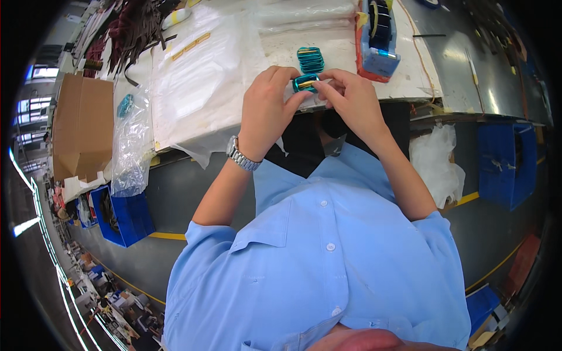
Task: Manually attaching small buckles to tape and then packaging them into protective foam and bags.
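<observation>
A small shiny teal piece with a gold strip (303, 83) is held between my two hands near the table's front edge. My left hand (270, 99) grips its left end, with the thumb along the near side and the fingers over the far side. My right hand (354, 100) pinches its right end between thumb and fingers. Just beyond it lies a stack of similar teal pieces (310, 59), close but apart from my fingertips. What exactly the pieces are, I cannot tell.
Right of the stack stands a blue and red tape dispenser (377, 50). Clear plastic sheeting (205, 88) covers the white table's left part. A clear bag (132, 146) hangs beside a cardboard box (84, 126). Blue bins (124, 219) stand below on both sides.
</observation>
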`<state>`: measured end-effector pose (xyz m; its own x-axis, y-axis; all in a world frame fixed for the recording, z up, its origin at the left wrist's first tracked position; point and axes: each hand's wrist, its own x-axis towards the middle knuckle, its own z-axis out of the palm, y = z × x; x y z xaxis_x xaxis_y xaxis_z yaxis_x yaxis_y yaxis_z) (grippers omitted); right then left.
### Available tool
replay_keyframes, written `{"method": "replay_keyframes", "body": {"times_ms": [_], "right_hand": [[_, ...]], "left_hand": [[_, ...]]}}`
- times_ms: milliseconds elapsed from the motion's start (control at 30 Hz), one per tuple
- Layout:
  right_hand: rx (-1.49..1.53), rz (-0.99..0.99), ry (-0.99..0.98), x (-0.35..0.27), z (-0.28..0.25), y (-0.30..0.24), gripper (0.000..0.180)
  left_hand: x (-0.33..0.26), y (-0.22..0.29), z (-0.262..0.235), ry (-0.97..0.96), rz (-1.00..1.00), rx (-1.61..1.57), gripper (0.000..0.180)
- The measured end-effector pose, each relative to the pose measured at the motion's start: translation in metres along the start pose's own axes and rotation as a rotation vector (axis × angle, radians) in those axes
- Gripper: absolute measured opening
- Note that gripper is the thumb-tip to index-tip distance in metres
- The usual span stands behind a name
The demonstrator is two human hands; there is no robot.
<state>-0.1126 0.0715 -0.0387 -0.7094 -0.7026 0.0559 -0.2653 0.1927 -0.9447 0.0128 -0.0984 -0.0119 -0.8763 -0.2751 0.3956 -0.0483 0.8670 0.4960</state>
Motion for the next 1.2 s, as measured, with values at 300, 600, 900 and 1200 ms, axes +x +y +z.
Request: {"method": "replay_keyframes", "body": {"times_ms": [300, 600, 900, 1200], "right_hand": [[0.024, 0.111, -0.09, 0.0, 0.002, -0.018, 0.027], [0.027, 0.084, -0.071, -0.008, 0.0, -0.014, 0.024], [0.097, 0.028, -0.057, -0.015, -0.005, -0.005, 0.021], [0.855, 0.115, -0.062, -0.021, 0.012, -0.014, 0.044]], "left_hand": [[0.01, -0.023, -0.003, -0.283, -0.039, 0.006, 0.033], [0.001, -0.006, 0.002, -0.196, 0.039, -0.004, 0.031], [-0.014, 0.007, 0.015, -0.016, 0.008, -0.159, 0.035], [-0.018, 0.028, 0.001, 0.185, -0.09, -0.471, 0.041]]}}
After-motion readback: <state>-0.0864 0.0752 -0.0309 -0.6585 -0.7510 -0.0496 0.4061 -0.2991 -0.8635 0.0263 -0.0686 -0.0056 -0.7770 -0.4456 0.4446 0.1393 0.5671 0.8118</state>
